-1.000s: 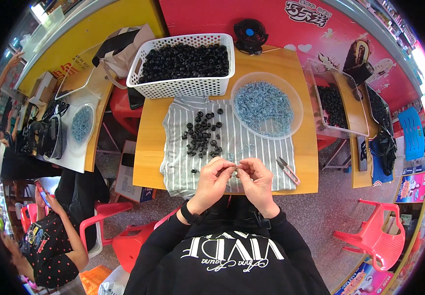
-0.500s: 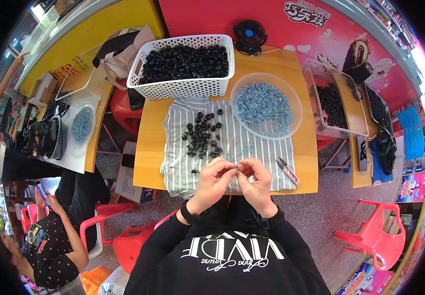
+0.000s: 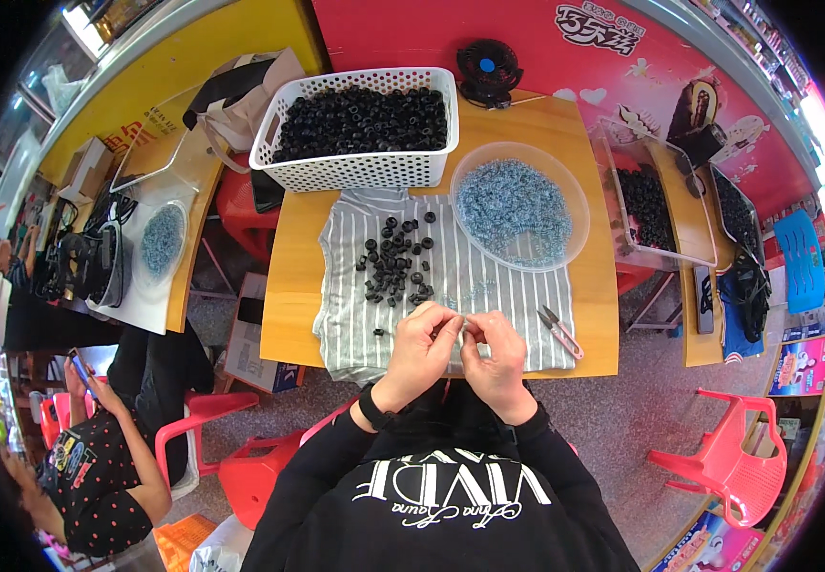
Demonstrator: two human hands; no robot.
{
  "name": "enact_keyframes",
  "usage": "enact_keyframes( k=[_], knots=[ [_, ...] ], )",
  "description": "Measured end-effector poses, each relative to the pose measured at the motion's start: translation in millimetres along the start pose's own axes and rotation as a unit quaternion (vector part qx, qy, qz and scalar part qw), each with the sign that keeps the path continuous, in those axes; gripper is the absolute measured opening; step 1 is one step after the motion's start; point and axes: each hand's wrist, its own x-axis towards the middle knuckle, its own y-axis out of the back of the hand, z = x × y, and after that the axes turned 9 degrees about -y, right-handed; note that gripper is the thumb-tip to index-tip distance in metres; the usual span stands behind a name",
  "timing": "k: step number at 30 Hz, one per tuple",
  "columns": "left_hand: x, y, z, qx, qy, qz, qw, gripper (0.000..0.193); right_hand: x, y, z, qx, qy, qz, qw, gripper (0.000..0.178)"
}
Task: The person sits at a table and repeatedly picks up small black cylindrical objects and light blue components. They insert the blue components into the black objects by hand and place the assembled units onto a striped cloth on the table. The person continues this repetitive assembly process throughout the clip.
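Over the near edge of the striped cloth [image 3: 355, 334], my left hand [image 3: 424, 341] and my right hand [image 3: 495, 351] meet fingertip to fingertip. Both are closed in a pinch; whatever sits between the fingers is too small and too hidden to name. Just beyond them lies a loose pile of small black ring-like parts [image 3: 395, 267], with a few tiny bluish clear pieces [image 3: 479, 291] scattered to its right. A pair of thread snips [image 3: 561, 334] with pink handles rests on the cloth to the right of my right hand.
A white perforated basket [image 3: 355, 173] full of black parts stands at the back left. Right of it sits a round clear tub [image 3: 579, 214] of bluish pieces, with a black fan [image 3: 489, 71] behind. A person with a phone [image 3: 79, 364] sits at left; a red chair [image 3: 732, 458] stands right.
My fingertips have shifted slightly against each other, and my right hand has turned a little. The pile, basket, tub and snips lie as before.
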Motion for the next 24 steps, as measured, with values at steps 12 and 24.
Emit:
enact_keyframes(
  k=[12, 24],
  knots=[
    [10.6, 24.4, 13.9, -0.301, 0.159, -0.011, 0.94, 0.014, 15.9, 19.6, -15.7, 0.076, -0.013, -0.073, 0.994, 0.025],
    [4.9, 31.2, 18.8, -0.299, 0.167, -0.035, 0.939, 0.016, 22.2, 15.3, -24.7, -0.042, 0.145, -0.041, 0.988, 0.02]
  ],
)
